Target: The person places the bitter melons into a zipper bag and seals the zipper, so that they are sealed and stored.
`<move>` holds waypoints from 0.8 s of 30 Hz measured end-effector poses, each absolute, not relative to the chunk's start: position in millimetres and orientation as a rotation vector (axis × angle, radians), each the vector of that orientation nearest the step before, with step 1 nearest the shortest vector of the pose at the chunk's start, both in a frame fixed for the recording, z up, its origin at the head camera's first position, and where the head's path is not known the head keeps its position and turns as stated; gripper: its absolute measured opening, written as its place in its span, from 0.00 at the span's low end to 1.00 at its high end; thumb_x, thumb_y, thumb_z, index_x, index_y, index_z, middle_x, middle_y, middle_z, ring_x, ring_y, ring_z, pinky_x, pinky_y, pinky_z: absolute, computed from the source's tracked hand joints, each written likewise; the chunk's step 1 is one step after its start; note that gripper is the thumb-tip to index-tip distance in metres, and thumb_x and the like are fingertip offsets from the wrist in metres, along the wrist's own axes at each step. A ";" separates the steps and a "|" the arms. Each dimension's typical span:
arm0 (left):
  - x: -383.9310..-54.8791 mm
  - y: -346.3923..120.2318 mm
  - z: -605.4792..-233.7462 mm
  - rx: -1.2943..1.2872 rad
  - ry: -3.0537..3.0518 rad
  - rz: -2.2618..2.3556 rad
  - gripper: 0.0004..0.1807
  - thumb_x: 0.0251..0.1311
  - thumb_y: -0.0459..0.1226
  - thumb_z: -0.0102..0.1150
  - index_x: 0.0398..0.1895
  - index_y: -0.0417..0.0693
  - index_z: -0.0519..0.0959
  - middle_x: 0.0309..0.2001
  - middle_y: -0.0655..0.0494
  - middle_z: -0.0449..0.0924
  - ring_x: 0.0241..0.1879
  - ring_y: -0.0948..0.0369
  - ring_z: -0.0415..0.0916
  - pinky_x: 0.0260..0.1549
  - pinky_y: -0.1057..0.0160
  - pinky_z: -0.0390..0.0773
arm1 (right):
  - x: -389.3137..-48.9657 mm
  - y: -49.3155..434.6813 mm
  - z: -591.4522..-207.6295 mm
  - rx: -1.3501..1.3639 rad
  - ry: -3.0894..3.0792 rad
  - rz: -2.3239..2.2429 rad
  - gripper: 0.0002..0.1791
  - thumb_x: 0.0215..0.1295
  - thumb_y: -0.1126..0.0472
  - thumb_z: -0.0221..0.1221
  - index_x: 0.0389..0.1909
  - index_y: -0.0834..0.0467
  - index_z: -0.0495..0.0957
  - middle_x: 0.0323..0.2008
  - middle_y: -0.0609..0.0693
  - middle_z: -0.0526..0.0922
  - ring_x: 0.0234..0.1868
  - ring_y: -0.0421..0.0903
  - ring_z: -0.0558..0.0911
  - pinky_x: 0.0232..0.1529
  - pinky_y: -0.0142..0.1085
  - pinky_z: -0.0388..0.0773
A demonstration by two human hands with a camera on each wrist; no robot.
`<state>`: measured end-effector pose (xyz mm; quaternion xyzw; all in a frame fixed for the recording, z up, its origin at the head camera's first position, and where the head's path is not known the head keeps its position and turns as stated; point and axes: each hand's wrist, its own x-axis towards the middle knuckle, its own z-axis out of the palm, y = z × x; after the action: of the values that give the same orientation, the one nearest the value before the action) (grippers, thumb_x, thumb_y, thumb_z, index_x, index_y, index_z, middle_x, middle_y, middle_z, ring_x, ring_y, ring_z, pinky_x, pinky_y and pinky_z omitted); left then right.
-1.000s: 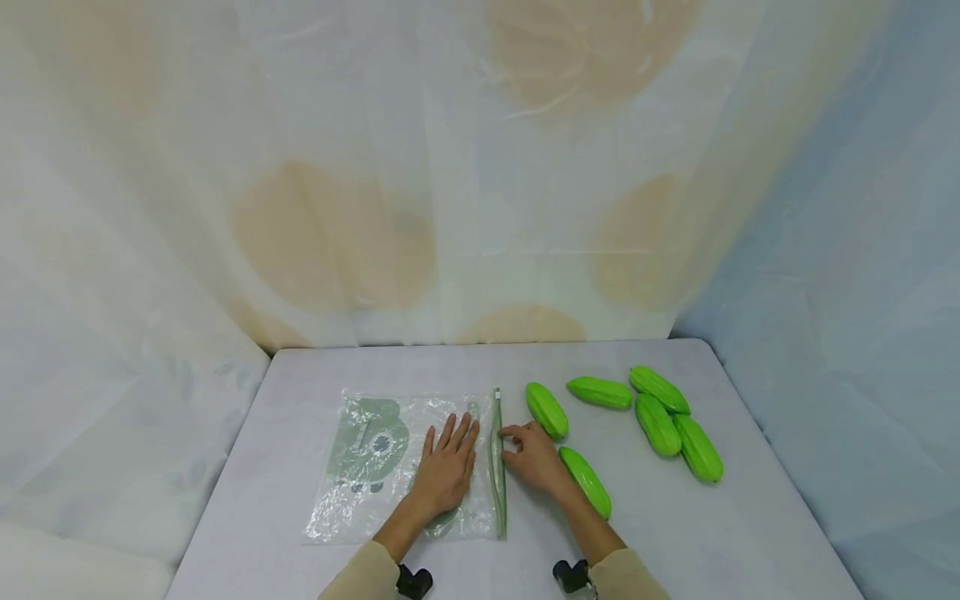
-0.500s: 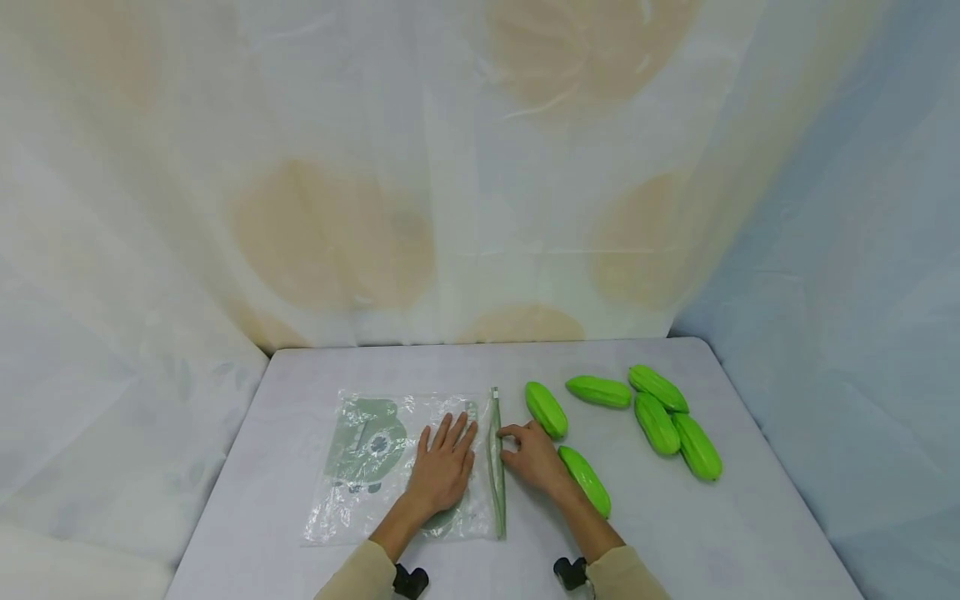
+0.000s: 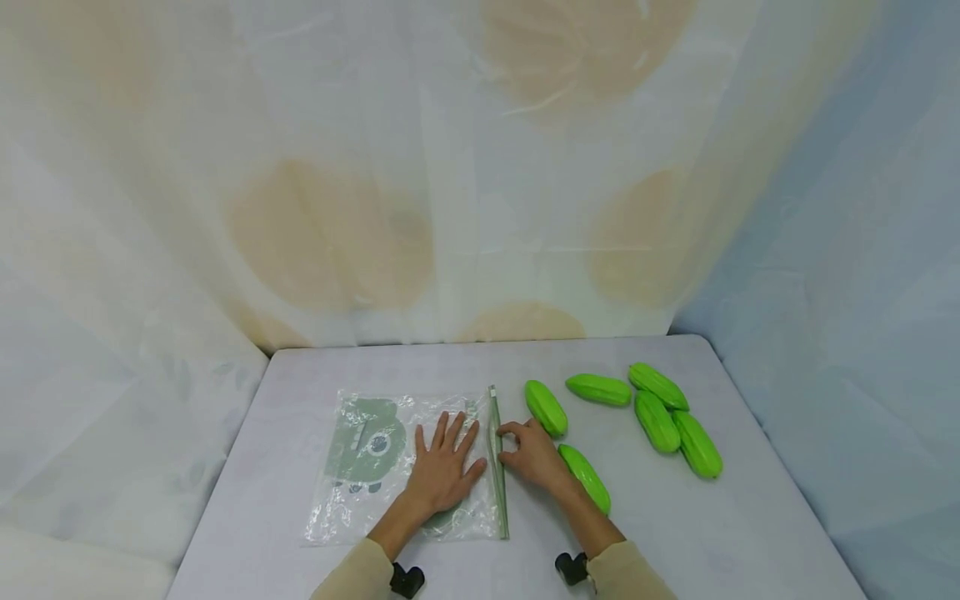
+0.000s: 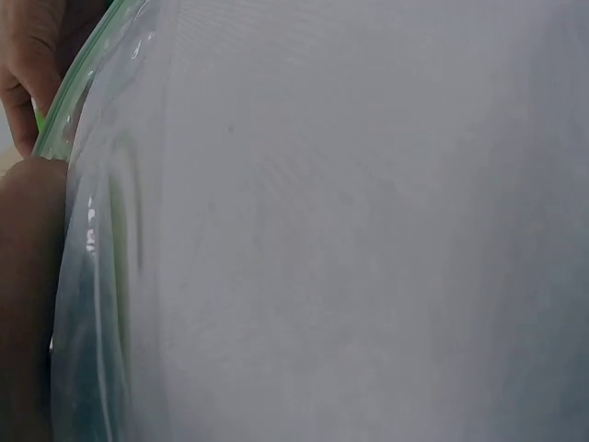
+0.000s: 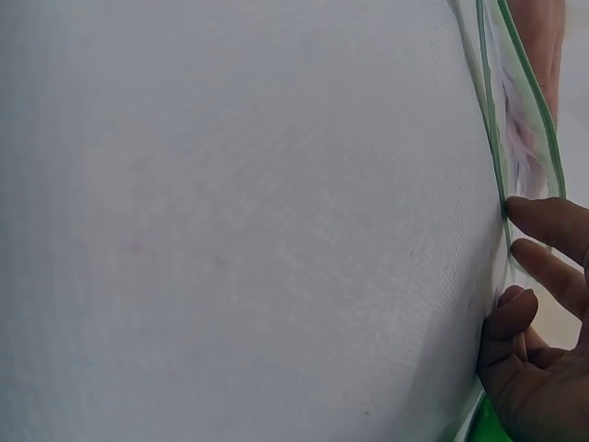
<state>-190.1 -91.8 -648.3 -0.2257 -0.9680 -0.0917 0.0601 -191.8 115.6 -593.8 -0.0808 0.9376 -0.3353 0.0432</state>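
A clear zip bag [image 3: 352,500] with a green print lies flat on the table. Its green zip edge [image 3: 501,508] faces right, with a small white slider at the far end. My left hand [image 3: 438,475] rests palm down on the bag, fingers spread and thumb stretched toward the zip. At that edge is my right hand [image 3: 536,458], thumb and index fingertips apart and touching the rim, the other fingers bent. The right wrist view shows the bag's mouth [image 5: 520,120] with its two green lips apart and the fingertips [image 5: 520,210] at one lip.
Several bright green ridged gourd-like vegetables lie to the right. One vegetable [image 3: 546,408] sits just beyond my right hand and another vegetable [image 3: 587,479] beside its wrist. A cluster [image 3: 658,423] lies farther right. Hanging sheets [image 3: 480,208] enclose the table [image 3: 247,500] behind and at the sides.
My left thumb has spread away from the fingers toward the zip edge, and the zip strip looks narrower from above. The right hand has stayed at the rim.
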 end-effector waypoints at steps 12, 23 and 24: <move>-192.6 -91.1 -642.3 -0.662 -2.956 -0.284 0.43 0.67 0.72 0.26 0.81 0.70 0.47 0.77 0.46 0.54 0.78 0.40 0.44 0.61 0.20 0.43 | -192.9 117.4 -595.7 -0.252 2.844 -1.042 0.21 0.59 0.60 0.69 0.55 0.56 0.82 0.37 0.55 0.72 0.33 0.45 0.69 0.30 0.36 0.68; -193.3 -91.1 -634.9 -0.616 -2.983 -0.409 0.46 0.62 0.76 0.31 0.81 0.74 0.47 0.75 0.42 0.57 0.77 0.38 0.45 0.60 0.19 0.43 | -192.8 117.3 -596.3 -0.244 2.849 -1.030 0.22 0.58 0.60 0.70 0.55 0.57 0.82 0.36 0.54 0.71 0.33 0.45 0.69 0.30 0.36 0.68; -193.5 -90.8 -634.2 -0.609 -2.991 -0.421 0.46 0.61 0.76 0.32 0.81 0.74 0.47 0.75 0.42 0.57 0.77 0.38 0.45 0.60 0.19 0.43 | -193.1 117.5 -596.7 -0.248 2.849 -1.029 0.23 0.58 0.60 0.70 0.55 0.57 0.82 0.36 0.54 0.71 0.33 0.45 0.69 0.30 0.36 0.68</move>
<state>-193.5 -90.8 -634.2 -0.1976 -0.9703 -0.1366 0.0300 -193.1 117.5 -596.7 -0.0816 0.9361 -0.3382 0.0511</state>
